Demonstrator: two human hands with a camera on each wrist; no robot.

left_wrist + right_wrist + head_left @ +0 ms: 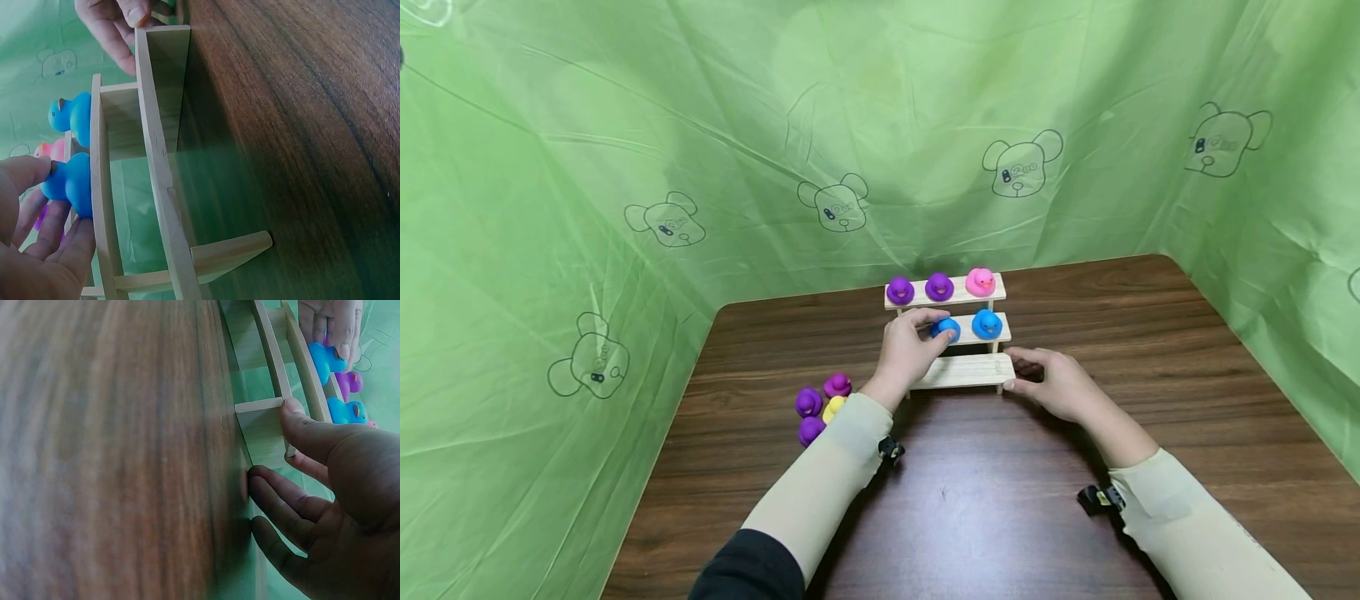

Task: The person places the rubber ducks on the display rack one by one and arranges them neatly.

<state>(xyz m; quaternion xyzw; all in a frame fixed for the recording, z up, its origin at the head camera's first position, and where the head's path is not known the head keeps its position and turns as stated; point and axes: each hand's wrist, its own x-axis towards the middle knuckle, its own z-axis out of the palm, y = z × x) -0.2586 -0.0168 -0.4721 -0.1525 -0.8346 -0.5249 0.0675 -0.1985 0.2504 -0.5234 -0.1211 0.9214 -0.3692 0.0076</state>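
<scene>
While left grip [910,346] pinches rounded blue duck [951,327], right grip [1055,384] pinches tiered wooden stand [966,370].

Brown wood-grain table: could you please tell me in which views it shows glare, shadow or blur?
Head view: a pale sheen on the brown wood-grain table and a dark shadow beside the pale-sleeved right forearm; right wrist view: grain smeared at left, right hand looking sharper; left wrist view: grain clearer, especially upper right.
</scene>
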